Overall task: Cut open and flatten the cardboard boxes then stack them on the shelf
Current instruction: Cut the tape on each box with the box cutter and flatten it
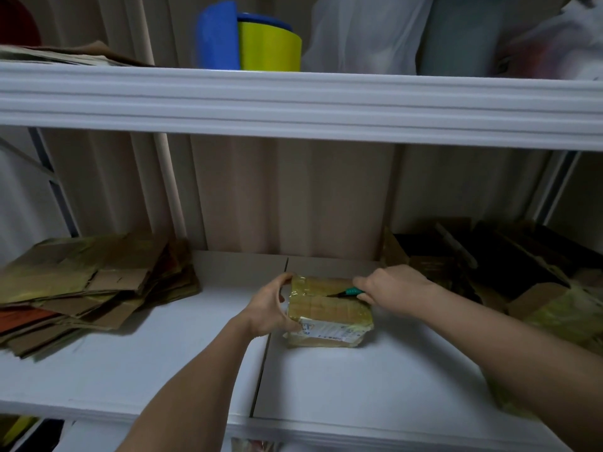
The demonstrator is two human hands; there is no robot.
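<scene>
1. One small box (329,308) sits in the middle of the white shelf (359,380), taped up, with a slit started on top.
2. My left hand (269,306) grips its left side to keep it steady.
3. My right hand (394,287) holds a green knife (350,291), with the blade in the slit.
4. A pile of flat boxes (94,288) lies on the left, so those look done.
5. More boxes (489,265) on the right are not flat, so I think plenty is left.

left hand (269,306): fingers curled (gripping) | right hand (396,285): fisted
</scene>
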